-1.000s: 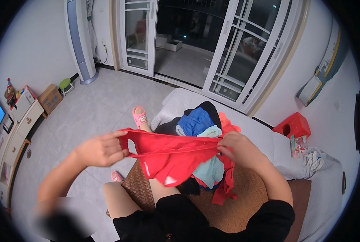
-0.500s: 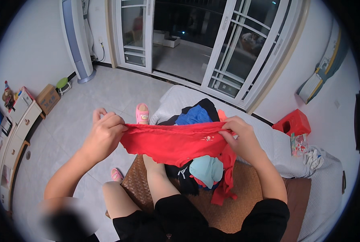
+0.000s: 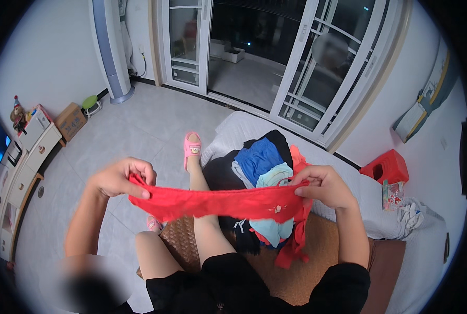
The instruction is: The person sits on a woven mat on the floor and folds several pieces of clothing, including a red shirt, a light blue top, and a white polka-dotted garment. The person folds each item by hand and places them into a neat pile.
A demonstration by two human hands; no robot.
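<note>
A red garment (image 3: 218, 203) with a gathered upper edge and a small pale print is stretched level in front of me, above my knees. At its left end, my left hand (image 3: 124, 179) is closed, the cloth pinched between thumb and fingers. The other end sits in the pinch of my right hand (image 3: 327, 187). Behind and below it lies a heap of clothes: a blue piece (image 3: 264, 158), black cloth (image 3: 220, 172) and a coral piece (image 3: 297, 157). Nearer me, a light aqua piece (image 3: 271, 230) and more red cloth (image 3: 293, 248) rest on the woven mat, partly hidden by the garment.
The mat (image 3: 317, 251) lies on a couch with a pale quilted cover (image 3: 343, 183). A red plastic stool (image 3: 388, 168) stands at the right wall. My foot wears a pink slipper (image 3: 192, 145). At left are a white cabinet (image 3: 26, 172) and a cardboard box (image 3: 71, 122).
Both hands have come lower and nearer, and moved farther apart, stretching the red garment wider. More of the heap behind it shows. The view has shifted slightly.
</note>
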